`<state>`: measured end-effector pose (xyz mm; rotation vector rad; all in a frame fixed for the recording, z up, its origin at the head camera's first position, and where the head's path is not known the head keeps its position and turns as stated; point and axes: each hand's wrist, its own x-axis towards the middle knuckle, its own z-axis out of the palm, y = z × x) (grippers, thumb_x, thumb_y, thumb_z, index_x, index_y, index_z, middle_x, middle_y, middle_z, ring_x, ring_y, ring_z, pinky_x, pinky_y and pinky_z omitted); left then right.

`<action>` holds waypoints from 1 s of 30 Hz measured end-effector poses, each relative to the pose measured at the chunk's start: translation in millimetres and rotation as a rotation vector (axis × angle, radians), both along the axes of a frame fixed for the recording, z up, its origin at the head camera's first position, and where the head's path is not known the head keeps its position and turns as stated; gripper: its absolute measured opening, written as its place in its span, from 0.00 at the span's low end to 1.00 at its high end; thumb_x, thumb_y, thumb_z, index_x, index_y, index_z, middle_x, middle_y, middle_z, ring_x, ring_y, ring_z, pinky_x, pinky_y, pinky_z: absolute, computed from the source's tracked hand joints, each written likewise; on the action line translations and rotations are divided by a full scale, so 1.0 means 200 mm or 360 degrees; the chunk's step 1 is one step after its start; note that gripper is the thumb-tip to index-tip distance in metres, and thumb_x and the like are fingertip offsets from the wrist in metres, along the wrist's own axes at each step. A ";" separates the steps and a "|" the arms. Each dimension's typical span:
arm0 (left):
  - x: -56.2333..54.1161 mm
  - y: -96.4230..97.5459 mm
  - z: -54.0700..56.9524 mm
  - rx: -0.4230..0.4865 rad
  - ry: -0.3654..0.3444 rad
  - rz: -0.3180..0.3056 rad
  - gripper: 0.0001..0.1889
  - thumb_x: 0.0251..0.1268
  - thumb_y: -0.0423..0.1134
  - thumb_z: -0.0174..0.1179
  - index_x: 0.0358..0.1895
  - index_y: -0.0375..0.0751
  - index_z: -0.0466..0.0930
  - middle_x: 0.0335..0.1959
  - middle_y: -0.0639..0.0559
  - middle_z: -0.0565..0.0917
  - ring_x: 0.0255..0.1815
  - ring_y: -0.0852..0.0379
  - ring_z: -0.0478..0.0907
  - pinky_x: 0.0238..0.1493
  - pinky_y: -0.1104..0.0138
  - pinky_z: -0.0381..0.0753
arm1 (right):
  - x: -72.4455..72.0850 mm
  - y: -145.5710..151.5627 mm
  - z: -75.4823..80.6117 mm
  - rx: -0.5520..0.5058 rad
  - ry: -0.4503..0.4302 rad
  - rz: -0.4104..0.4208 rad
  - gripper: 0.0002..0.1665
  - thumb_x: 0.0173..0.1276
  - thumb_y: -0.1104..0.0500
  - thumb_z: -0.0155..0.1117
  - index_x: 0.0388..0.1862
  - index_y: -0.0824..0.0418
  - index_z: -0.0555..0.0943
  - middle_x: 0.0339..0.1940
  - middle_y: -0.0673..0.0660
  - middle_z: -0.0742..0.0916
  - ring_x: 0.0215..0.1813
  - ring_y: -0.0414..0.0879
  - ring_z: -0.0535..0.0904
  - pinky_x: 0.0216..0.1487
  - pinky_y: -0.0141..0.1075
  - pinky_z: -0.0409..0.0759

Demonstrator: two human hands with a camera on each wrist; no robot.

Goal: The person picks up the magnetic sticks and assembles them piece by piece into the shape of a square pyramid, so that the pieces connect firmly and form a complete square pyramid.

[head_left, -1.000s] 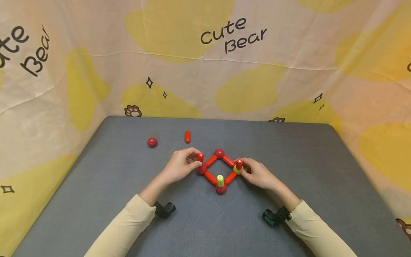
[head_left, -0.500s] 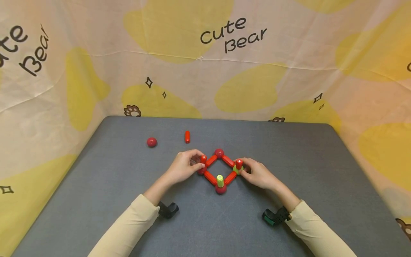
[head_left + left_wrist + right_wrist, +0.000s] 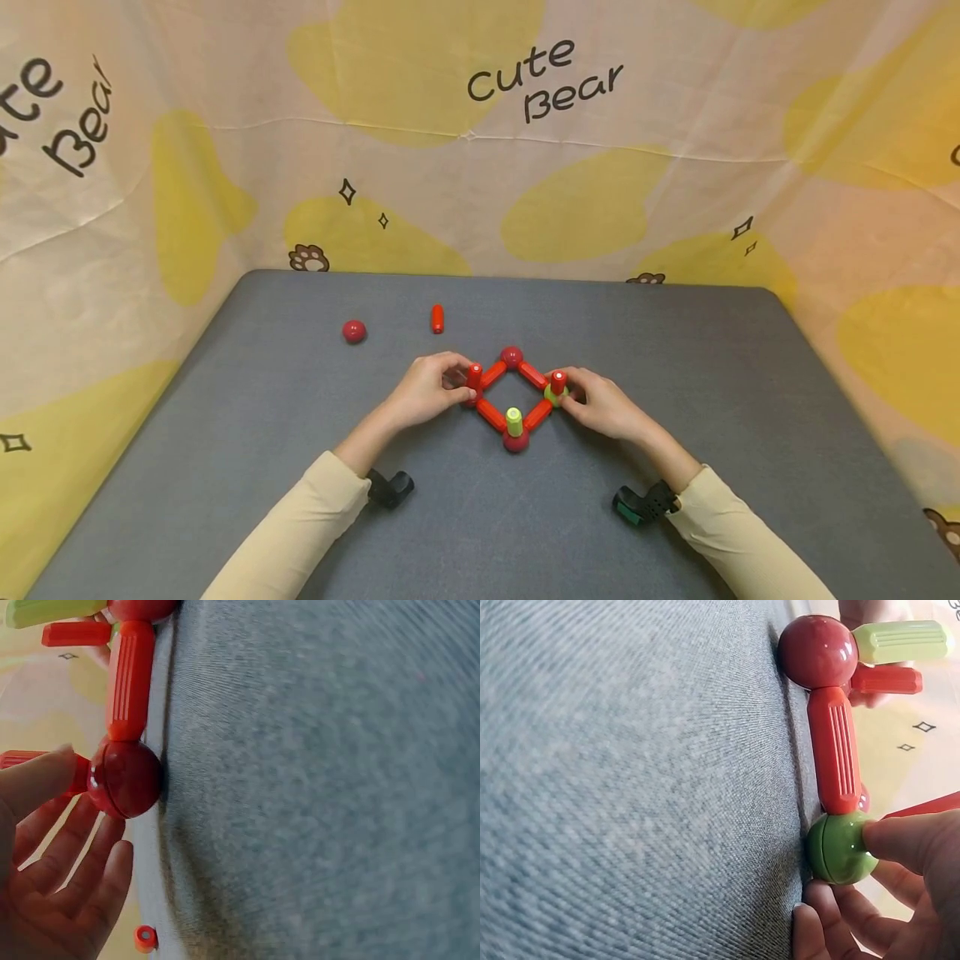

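Observation:
Red sticks and balls form a diamond frame in the head view, with a red ball at the near corner (image 3: pixel 515 441) and a far red ball (image 3: pixel 512 357). At the left corner, my left hand (image 3: pixel 426 390) pinches an upright red stick (image 3: pixel 475 375) between thumb and fingers; its lower end meets the left red ball (image 3: pixel 126 778). My right hand (image 3: pixel 603 406) holds the green ball (image 3: pixel 841 847) at the right corner, thumb against it and fingers behind. Another red stick (image 3: pixel 558 382) rises from that ball. A yellow-green stick (image 3: pixel 513 421) stands on the near ball.
A loose red ball (image 3: pixel 354 332) and a loose red stick (image 3: pixel 438 319) lie on the grey table (image 3: pixel 480 533), beyond the left hand. A patterned cloth (image 3: pixel 450 167) hangs behind the table and along its sides.
My left hand has shifted slightly right and nearer, bringing its red stick over the left ball. The right hand and the frame look still.

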<state>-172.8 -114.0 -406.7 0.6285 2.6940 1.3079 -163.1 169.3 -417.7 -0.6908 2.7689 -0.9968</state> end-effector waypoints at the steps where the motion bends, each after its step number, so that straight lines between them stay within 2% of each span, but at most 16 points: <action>1: 0.00 0.00 -0.01 -0.0022 -0.0002 -0.0007 0.13 0.49 0.33 0.67 0.41 0.40 0.82 0.35 0.51 0.82 0.34 0.58 0.80 0.35 0.69 0.78 | 0.00 0.00 0.00 -0.0004 0.0001 0.0002 0.18 0.60 0.64 0.61 0.51 0.60 0.77 0.35 0.53 0.80 0.33 0.40 0.73 0.34 0.32 0.71; 6: 0.00 -0.02 -0.02 -0.0116 0.0030 -0.0054 0.12 0.48 0.34 0.68 0.39 0.40 0.82 0.34 0.53 0.82 0.34 0.59 0.80 0.35 0.68 0.78 | -0.03 -0.01 0.00 -0.0012 0.0029 -0.0006 0.18 0.60 0.64 0.60 0.51 0.60 0.77 0.36 0.53 0.80 0.34 0.41 0.74 0.35 0.33 0.72; 12: 0.02 -0.03 -0.01 -0.0177 0.0054 -0.0107 0.11 0.48 0.35 0.69 0.37 0.41 0.82 0.33 0.55 0.80 0.32 0.59 0.80 0.33 0.70 0.77 | -0.08 -0.02 -0.01 -0.0031 0.0055 -0.0043 0.19 0.60 0.64 0.59 0.51 0.60 0.78 0.36 0.54 0.81 0.33 0.41 0.74 0.34 0.33 0.72; 19: 0.05 -0.03 -0.02 -0.0208 0.0069 -0.0130 0.10 0.47 0.36 0.69 0.34 0.43 0.81 0.31 0.56 0.79 0.31 0.60 0.80 0.32 0.72 0.75 | -0.14 -0.06 0.00 -0.0028 -0.0071 -0.0081 0.18 0.62 0.63 0.57 0.51 0.62 0.76 0.25 0.52 0.77 0.24 0.41 0.68 0.25 0.32 0.65; 23: 0.07 -0.02 -0.03 -0.0215 0.0084 -0.0152 0.10 0.46 0.37 0.69 0.33 0.43 0.81 0.30 0.57 0.79 0.31 0.61 0.80 0.33 0.71 0.76 | -0.17 -0.08 0.00 -0.0025 -0.0092 -0.0102 0.17 0.62 0.63 0.57 0.51 0.62 0.76 0.21 0.52 0.76 0.22 0.41 0.68 0.24 0.32 0.65; 30: 0.11 0.01 -0.02 -0.0189 0.0094 -0.0207 0.12 0.45 0.36 0.70 0.35 0.40 0.81 0.30 0.54 0.80 0.30 0.60 0.80 0.33 0.70 0.78 | -0.22 -0.10 0.00 -0.0020 -0.0119 -0.0148 0.17 0.62 0.61 0.58 0.51 0.61 0.76 0.20 0.52 0.77 0.21 0.41 0.69 0.24 0.32 0.66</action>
